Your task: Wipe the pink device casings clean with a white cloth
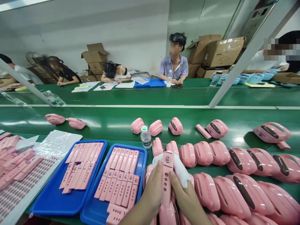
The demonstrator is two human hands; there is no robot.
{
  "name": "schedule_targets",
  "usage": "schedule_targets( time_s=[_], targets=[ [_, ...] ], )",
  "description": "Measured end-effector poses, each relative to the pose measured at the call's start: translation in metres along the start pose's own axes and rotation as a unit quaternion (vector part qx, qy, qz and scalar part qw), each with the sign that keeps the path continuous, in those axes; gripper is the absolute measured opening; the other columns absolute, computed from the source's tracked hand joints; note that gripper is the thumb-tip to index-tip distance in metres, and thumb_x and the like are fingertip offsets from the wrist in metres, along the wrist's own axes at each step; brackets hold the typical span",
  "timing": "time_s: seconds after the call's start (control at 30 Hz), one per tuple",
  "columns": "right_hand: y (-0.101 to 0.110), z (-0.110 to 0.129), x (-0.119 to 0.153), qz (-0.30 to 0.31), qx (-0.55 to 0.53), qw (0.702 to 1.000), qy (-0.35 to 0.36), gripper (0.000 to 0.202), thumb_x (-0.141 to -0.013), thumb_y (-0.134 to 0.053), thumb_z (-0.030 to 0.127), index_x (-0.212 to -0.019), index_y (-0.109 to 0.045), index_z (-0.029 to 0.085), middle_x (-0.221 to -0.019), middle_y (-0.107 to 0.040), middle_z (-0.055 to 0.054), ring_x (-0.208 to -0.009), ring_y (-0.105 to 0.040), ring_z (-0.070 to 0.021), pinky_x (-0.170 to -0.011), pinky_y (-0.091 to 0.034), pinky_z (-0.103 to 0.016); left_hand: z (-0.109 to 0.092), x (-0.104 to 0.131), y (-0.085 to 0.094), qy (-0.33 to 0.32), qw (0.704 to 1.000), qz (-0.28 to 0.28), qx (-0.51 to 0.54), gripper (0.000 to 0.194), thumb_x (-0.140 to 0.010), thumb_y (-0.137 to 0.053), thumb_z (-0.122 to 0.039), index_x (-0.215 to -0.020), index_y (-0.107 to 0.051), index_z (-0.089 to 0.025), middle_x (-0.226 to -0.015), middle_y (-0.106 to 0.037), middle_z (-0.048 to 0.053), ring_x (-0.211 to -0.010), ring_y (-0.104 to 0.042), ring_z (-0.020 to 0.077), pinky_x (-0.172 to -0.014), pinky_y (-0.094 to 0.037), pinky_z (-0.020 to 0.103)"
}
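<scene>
Both hands meet at the lower middle, above the pink housings. Between them stands a pink strip [167, 178] with a round mark at its top and several dark dots down its face. My left hand [153, 184] grips its left side. My right hand [184, 190] holds its right side, the thumb on its front. A white cloth [181, 168] shows behind the strip, by the fingers of my right hand. Left of my hands, similar pink strips lie in rows in a blue tray [143, 156] and in a second blue tray [38, 204].
Rows of glossy pink housings [206, 190] fill the bench at right. A water bottle [146, 137] stands behind the trays. Sticker sheets [25, 193] and loose strips lie at far left. Across the green bench [112, 112] sit several people, with cardboard boxes [223, 51] behind.
</scene>
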State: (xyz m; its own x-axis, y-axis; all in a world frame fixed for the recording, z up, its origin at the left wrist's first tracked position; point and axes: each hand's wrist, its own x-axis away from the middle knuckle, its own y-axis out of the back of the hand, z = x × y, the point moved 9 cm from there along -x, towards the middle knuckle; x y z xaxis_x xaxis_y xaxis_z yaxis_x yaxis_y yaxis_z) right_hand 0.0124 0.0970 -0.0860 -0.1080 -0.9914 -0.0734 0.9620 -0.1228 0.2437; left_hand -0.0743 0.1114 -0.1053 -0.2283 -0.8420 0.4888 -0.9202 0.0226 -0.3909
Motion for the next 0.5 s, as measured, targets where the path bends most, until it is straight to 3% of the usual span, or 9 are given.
schedule_targets(
  time_s=[0.07, 0.17, 0.27, 0.33, 0.4, 0.43, 0.5],
  targets=[
    [0.009, -0.005, -0.033, 0.000, 0.000, 1.000, -0.022, 0.039, -0.092, -0.042, 0.048, -0.110, -0.059, 0.018, -0.093, -0.070, -0.006, -0.083, -0.067, -0.0246, -0.064, -0.058, -0.032, -0.018, -0.024, -0.008, -0.057, 0.986, 0.028, -0.151, 0.062, -0.086, -0.033, -0.063, -0.106, -0.062, -0.012, -0.079, -0.069, 0.008, -0.072, -0.063, 0.0201, -0.067, -0.048, 0.030],
    [0.028, -0.010, -0.098, 0.008, 0.032, 0.999, -0.030, 0.040, -0.089, -0.045, 0.047, -0.109, -0.056, 0.013, -0.096, -0.068, -0.008, -0.088, -0.066, -0.0232, -0.073, -0.056, -0.031, -0.048, -0.061, -0.024, -0.134, 0.927, 0.058, -0.345, 0.058, -0.091, -0.026, -0.054, -0.093, -0.066, -0.012, -0.078, -0.067, 0.009, -0.075, -0.062, 0.0226, -0.073, -0.047, 0.034],
    [0.045, -0.021, -0.170, 0.005, 0.136, 0.990, -0.032, 0.033, -0.090, -0.048, 0.041, -0.104, -0.056, 0.012, -0.097, -0.065, -0.007, -0.093, -0.062, -0.0213, -0.083, -0.051, -0.035, -0.079, -0.104, -0.027, -0.176, 0.869, -0.019, -0.463, 0.035, -0.090, -0.040, -0.037, -0.096, -0.065, -0.014, -0.106, -0.063, 0.015, -0.102, -0.057, 0.0312, -0.092, -0.039, 0.042],
    [0.049, -0.037, -0.213, 0.005, 0.234, 0.971, -0.048, 0.030, -0.091, -0.050, 0.040, -0.104, -0.056, 0.014, -0.101, -0.062, -0.007, -0.095, -0.060, -0.0203, -0.086, -0.048, -0.040, -0.094, -0.137, -0.027, -0.181, 0.821, -0.091, -0.534, 0.033, -0.089, -0.041, -0.024, -0.116, -0.057, -0.013, -0.135, -0.044, 0.018, -0.117, -0.047, 0.0364, -0.097, -0.035, 0.047],
    [0.041, -0.061, -0.245, 0.029, 0.329, 0.941, -0.076, 0.028, -0.091, -0.052, 0.039, -0.103, -0.058, 0.014, -0.101, -0.061, -0.006, -0.094, -0.059, -0.0194, -0.086, -0.047, -0.042, -0.097, -0.174, -0.025, -0.154, 0.779, -0.148, -0.589, 0.041, -0.090, -0.039, -0.016, -0.130, -0.044, -0.013, -0.149, -0.025, 0.018, -0.121, -0.044, 0.0357, -0.096, -0.038, 0.049],
    [0.034, -0.075, -0.257, 0.046, 0.370, 0.923, -0.092, 0.027, -0.091, -0.053, 0.038, -0.102, -0.059, 0.015, -0.101, -0.061, -0.006, -0.093, -0.059, -0.0189, -0.085, -0.048, -0.042, -0.096, -0.192, -0.023, -0.133, 0.761, -0.170, -0.612, 0.042, -0.090, -0.040, -0.015, -0.132, -0.041, -0.013, -0.150, -0.023, 0.018, -0.120, -0.046, 0.0333, -0.095, -0.041, 0.049],
    [0.021, -0.103, -0.272, 0.081, 0.440, 0.886, -0.121, 0.026, -0.091, -0.054, 0.037, -0.103, -0.059, 0.015, -0.102, -0.060, -0.006, -0.091, -0.059, -0.0180, -0.083, -0.050, -0.040, -0.091, -0.223, -0.016, -0.089, 0.727, -0.206, -0.650, 0.043, -0.090, -0.047, -0.021, -0.133, -0.040, -0.016, -0.145, -0.033, 0.016, -0.114, -0.052, 0.0275, -0.092, -0.046, 0.048]
  ],
)
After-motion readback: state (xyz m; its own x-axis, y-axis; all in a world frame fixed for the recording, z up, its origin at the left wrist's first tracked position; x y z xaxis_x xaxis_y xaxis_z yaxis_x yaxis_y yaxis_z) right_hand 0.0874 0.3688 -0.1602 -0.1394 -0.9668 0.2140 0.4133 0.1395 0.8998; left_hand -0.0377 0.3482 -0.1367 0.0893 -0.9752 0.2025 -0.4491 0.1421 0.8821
